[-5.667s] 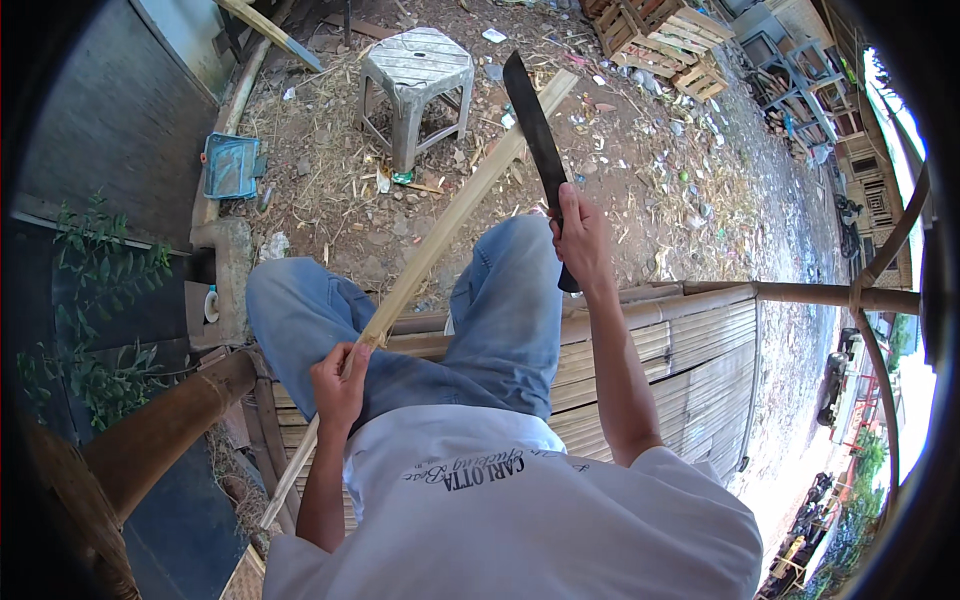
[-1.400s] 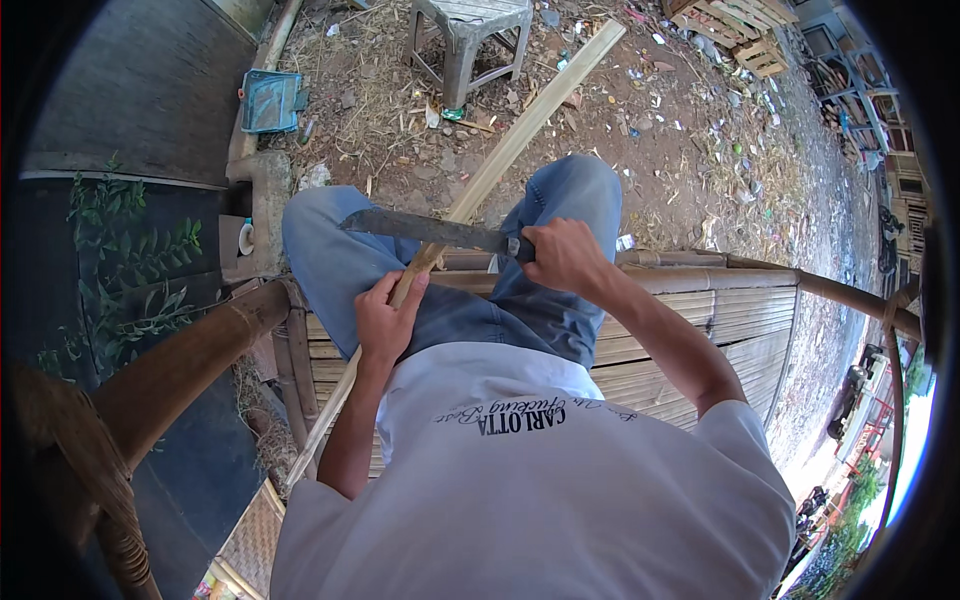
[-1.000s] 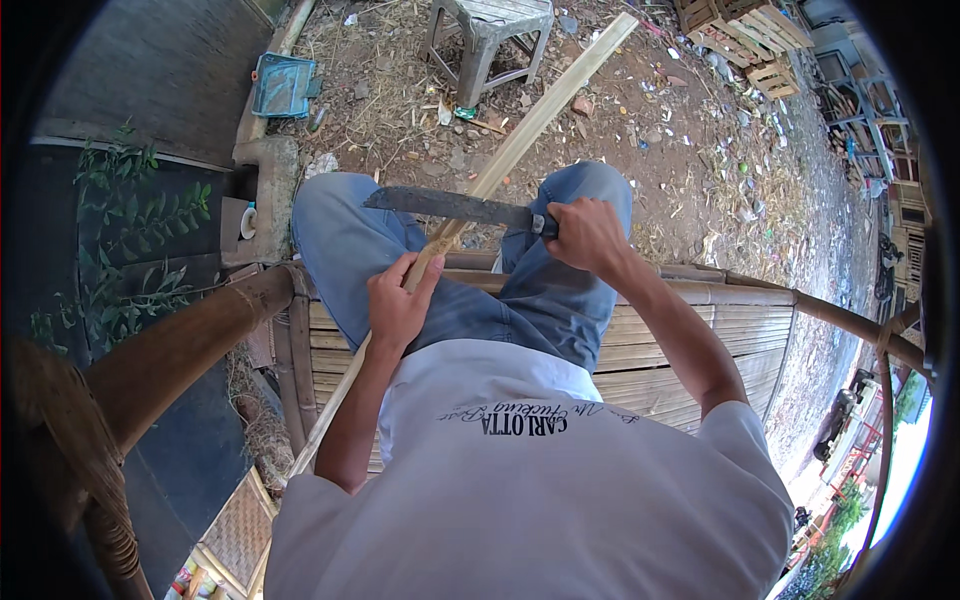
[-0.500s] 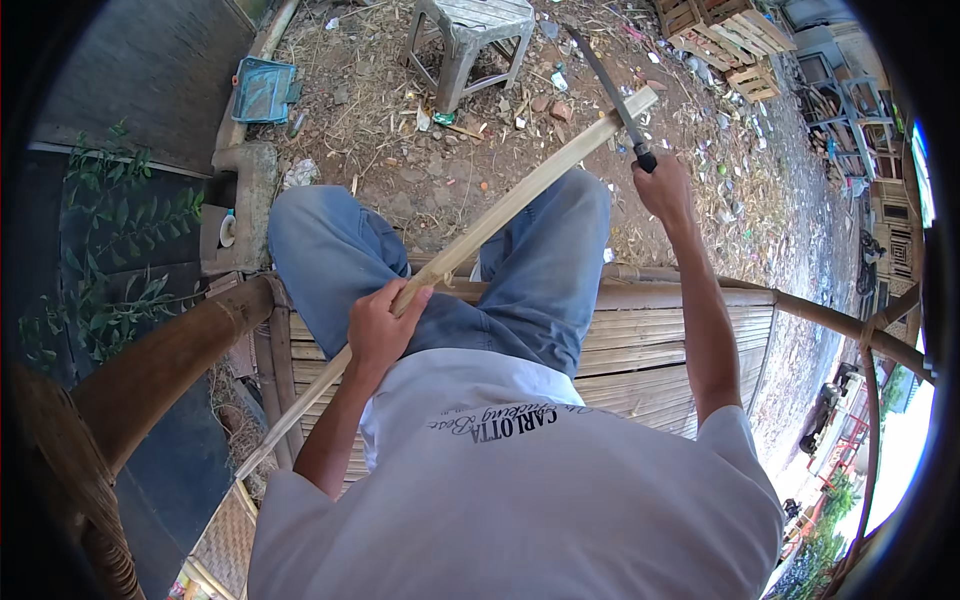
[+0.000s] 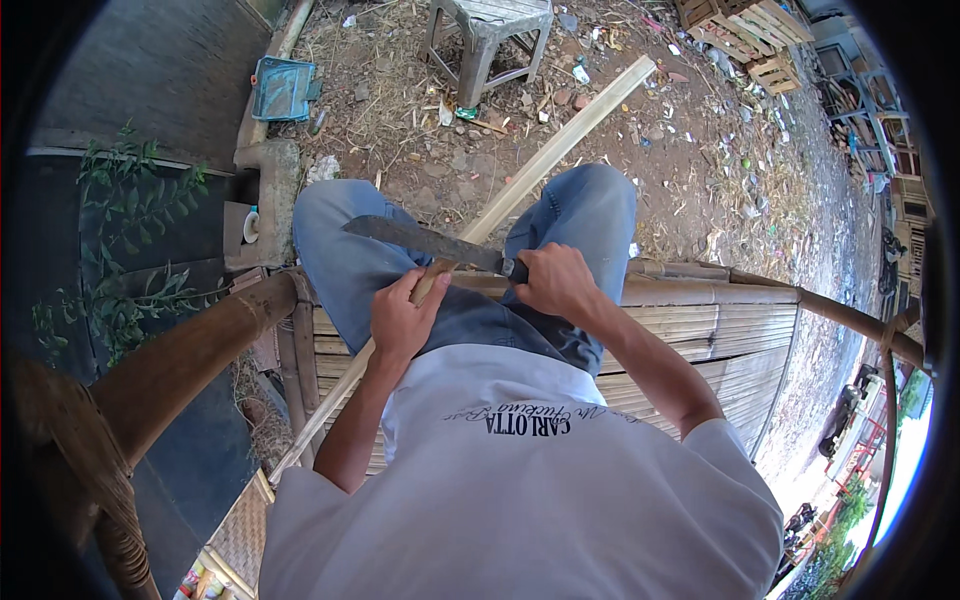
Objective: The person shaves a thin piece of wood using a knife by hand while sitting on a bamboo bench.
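Observation:
A long pale bamboo strip [image 5: 565, 142] runs slantwise across my lap, from beside my left arm up past my knees. My left hand [image 5: 402, 318] is wrapped round it near my waist. In my right hand [image 5: 560, 283] is the black handle of a machete [image 5: 425, 240]. Its dark blade lies across the strip just beyond my left hand, with the tip pointing left over my left thigh. Blade and strip appear to touch. My fingers hide part of the handle.
I sit on a slatted bamboo bench [image 5: 680, 335] with a thick bamboo rail [image 5: 200, 340] at the left. Ahead are a grey plastic stool [image 5: 485, 50], a blue tray [image 5: 284, 90] and wooden crates [image 5: 745, 35]. Litter and shavings cover the dirt ground. Leafy branches [image 5: 140, 205] hang at the left.
My right hand has brought the machete from the strip's far end back toward my left hand. The blade has swung round to point left. My left hand still grips the strip.

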The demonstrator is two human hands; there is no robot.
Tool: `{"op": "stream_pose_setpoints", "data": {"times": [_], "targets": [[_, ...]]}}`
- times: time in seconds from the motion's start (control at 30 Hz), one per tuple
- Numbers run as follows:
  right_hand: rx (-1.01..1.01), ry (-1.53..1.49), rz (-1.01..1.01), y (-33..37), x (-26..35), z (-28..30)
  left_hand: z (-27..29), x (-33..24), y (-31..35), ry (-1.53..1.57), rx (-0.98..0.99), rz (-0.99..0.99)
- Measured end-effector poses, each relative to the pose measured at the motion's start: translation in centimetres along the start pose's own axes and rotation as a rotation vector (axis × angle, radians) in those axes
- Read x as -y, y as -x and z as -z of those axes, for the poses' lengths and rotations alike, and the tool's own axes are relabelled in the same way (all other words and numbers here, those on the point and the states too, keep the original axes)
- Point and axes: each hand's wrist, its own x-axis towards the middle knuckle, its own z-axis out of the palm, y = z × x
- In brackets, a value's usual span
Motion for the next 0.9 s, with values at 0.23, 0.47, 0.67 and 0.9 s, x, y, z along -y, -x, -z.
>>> {"op": "stream_pose_setpoints", "data": {"times": [0.23,0.47,0.67,0.9], "targets": [[-0.119,0.103,0.028,-0.4,-1.7,0.2,-0.1,-0.7,-0.3,0.034,0.018,0.064],[-0.161,0.161,0.019,-1.0,-2.7,1.4,-0.2,-1.4,-0.9,0.05,0.028,0.048],[-0.154,0.15,0.038,-0.5,-3.6,2.2,-0.6,-1.7,-1.1,0.017,0.05,0.035],[-0.489,-0.012,-0.514,-0.5,-20.4,9.5,0.2,-1.6,0.5,-0.132,0.161,-0.04]]}}
